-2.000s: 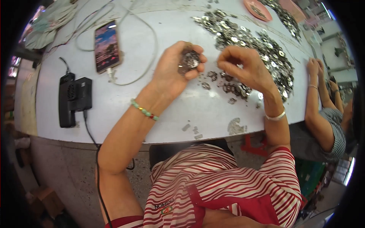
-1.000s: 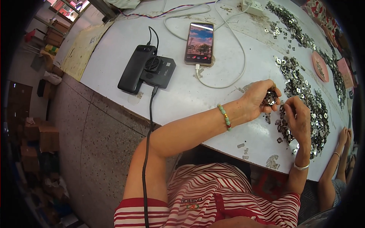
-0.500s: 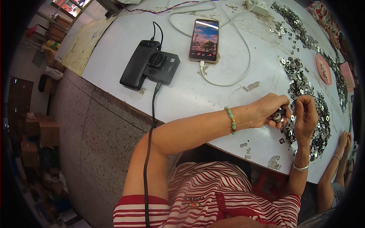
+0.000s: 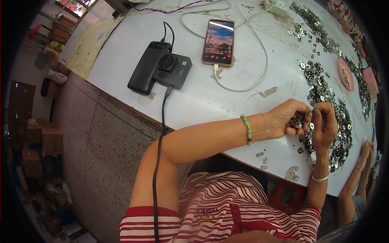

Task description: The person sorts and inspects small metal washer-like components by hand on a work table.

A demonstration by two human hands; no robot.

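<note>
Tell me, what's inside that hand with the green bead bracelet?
The left hand cups a small bunch of shiny metal pieces, like those heaped on the white table. The right hand pinches at them. How many lie deeper in the palm is covered by the fingers.

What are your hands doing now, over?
Left hand cupping a handful of small metal parts. Right hand pinching one part at its fingertips. Loose parts pile alongside, nothing blocking.

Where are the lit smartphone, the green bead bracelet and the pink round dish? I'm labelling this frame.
lit smartphone [image 4: 219, 41], head view, middle of its screen.
green bead bracelet [image 4: 246, 129], head view, beads across the left wrist.
pink round dish [image 4: 345, 74], head view, its inner face.
</note>
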